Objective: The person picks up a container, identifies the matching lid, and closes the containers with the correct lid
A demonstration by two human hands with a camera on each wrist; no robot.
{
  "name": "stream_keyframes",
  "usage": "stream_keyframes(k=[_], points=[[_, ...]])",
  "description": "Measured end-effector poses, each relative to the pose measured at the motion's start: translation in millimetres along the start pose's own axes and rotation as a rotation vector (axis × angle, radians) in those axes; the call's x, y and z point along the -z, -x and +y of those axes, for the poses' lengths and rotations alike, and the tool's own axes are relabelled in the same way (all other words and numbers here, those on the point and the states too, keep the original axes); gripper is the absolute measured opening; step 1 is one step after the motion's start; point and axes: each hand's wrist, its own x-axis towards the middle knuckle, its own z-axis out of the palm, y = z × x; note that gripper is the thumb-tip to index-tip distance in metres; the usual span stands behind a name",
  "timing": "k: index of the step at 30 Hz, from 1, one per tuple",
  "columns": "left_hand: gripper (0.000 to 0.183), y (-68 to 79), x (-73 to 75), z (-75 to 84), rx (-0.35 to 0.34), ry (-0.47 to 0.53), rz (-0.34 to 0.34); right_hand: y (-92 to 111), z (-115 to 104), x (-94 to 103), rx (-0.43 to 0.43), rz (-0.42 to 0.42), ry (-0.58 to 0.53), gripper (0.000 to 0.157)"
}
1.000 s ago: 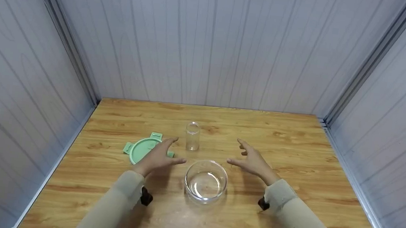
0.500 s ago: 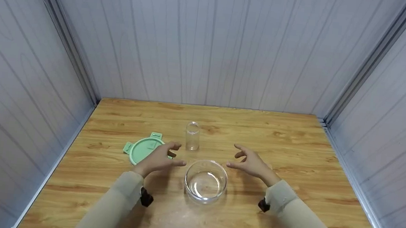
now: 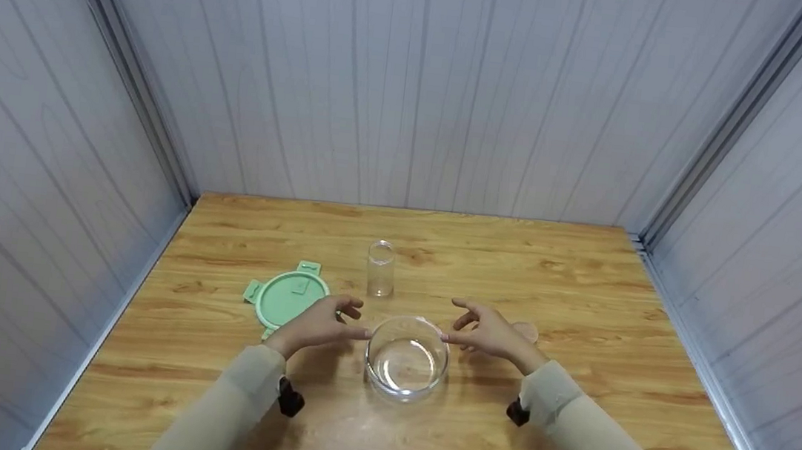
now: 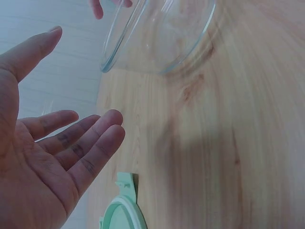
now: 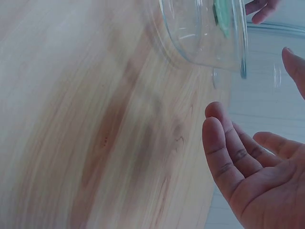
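A round clear glass bowl [image 3: 405, 367] stands on the wooden table between my two hands. My left hand [image 3: 320, 323] is at the bowl's left side, thumb toward the rim; in the left wrist view its fingers [image 4: 95, 148] are spread and hold nothing, apart from the bowl [image 4: 162, 38]. On the other side my right hand [image 3: 490, 333] hovers with relaxed fingers, its thumb close to the rim; the right wrist view shows a gap between those fingers [image 5: 224, 152] and the glass. A green lid [image 3: 285, 298] with flaps lies beside my left hand, partly covered by it.
Behind the bowl stands a tall clear glass cylinder [image 3: 380, 271]. A small round wood-coloured disc [image 3: 525, 332] lies just behind my right hand. Pale panel walls [image 3: 415, 92] enclose the table [image 3: 378, 439] at the back and both sides.
Both hands have come lower and closer to the bowl's rim, their fingers bending slightly more. The round disc and more of the green lid have come into sight. The bowl has stayed put.
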Motion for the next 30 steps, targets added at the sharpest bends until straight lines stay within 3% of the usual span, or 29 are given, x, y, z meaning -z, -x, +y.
stream_keyframes(k=[13, 20, 30], points=[[0.079, 1.9, -16.9, -5.1, -0.025, 0.002, -0.050, 1, 6, -9.9, -0.023, -0.058, -0.039, 0.084], [0.075, -0.3, -26.7, -8.1, -0.008, 0.085, -0.082, -1, 8, -18.4, -0.004, -0.095, -0.093, 0.078], [0.073, -1.0, -34.6, -8.9, -0.045, 0.127, -0.122, -1, 6, -27.6, 0.005, -0.106, -0.144, 0.062]])
